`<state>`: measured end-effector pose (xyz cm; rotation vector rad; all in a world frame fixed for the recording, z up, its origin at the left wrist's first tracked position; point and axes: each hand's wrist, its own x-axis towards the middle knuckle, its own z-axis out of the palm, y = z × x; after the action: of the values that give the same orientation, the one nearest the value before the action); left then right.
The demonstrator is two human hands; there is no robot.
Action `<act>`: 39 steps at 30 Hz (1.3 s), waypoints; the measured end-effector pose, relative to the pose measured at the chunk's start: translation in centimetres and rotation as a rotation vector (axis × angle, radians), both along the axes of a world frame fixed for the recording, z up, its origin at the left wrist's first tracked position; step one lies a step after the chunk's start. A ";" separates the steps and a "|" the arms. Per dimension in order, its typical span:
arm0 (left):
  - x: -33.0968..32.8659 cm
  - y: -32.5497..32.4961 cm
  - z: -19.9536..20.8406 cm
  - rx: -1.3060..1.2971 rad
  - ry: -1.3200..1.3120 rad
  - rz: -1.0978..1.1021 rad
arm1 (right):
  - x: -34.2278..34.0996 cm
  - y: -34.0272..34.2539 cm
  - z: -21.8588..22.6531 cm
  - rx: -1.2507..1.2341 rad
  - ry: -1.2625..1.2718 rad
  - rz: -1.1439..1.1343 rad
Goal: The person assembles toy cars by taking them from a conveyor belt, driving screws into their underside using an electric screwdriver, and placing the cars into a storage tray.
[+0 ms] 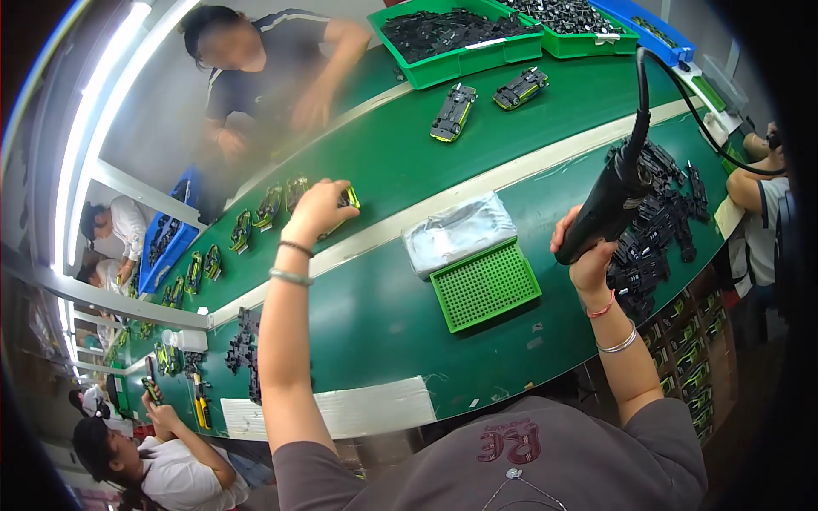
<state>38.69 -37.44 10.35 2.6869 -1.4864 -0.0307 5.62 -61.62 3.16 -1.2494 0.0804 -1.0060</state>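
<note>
My left hand (pixel 319 209) reaches over the far side of the green bench. Its fingers are closed around a yellow-green and black toy car (pixel 348 199), mostly hidden beneath the palm. On the right, my right hand (pixel 588 260) grips a thick black electric screwdriver (pixel 607 204), held tilted above the bench with its cable rising from the upper end. Between my hands lie a green perforated tray (pixel 486 288) and a whitish plastic-wrapped block (pixel 460 232) touching its far edge. Two toy cars (pixel 453 112) rest upside down farther off.
Black plastic parts (pixel 652 230) are heaped beside the screwdriver. Green bins (pixel 464 55) of parts stand at the back. A row of toy cars (pixel 241 230) runs left along the strip (pixel 477 186). A co-worker (pixel 264 77) sits opposite; others are at left and right.
</note>
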 end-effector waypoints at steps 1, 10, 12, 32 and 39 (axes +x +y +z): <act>0.0 -1.1 -0.5 0.117 0.012 0.014 | 0.0 -0.1 0.1 -0.012 0.013 0.004; -2.7 -13.3 0.0 -0.199 0.149 -0.256 | -0.3 -0.2 1.0 -0.065 0.092 -0.003; -4.3 -16.8 0.5 -0.165 0.122 -0.297 | -0.5 -0.5 1.1 -0.138 0.133 0.015; -7.8 18.1 3.4 -0.107 -0.128 0.426 | -0.7 -1.9 -1.3 -0.111 0.209 0.014; -26.6 34.6 2.9 -0.449 -0.064 1.085 | -0.8 -3.8 -0.7 -0.057 0.276 0.066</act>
<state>12.07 -2.80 13.29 2.6980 0.1169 0.3862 4.87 -65.47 2.46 -1.4284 0.2248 -0.7790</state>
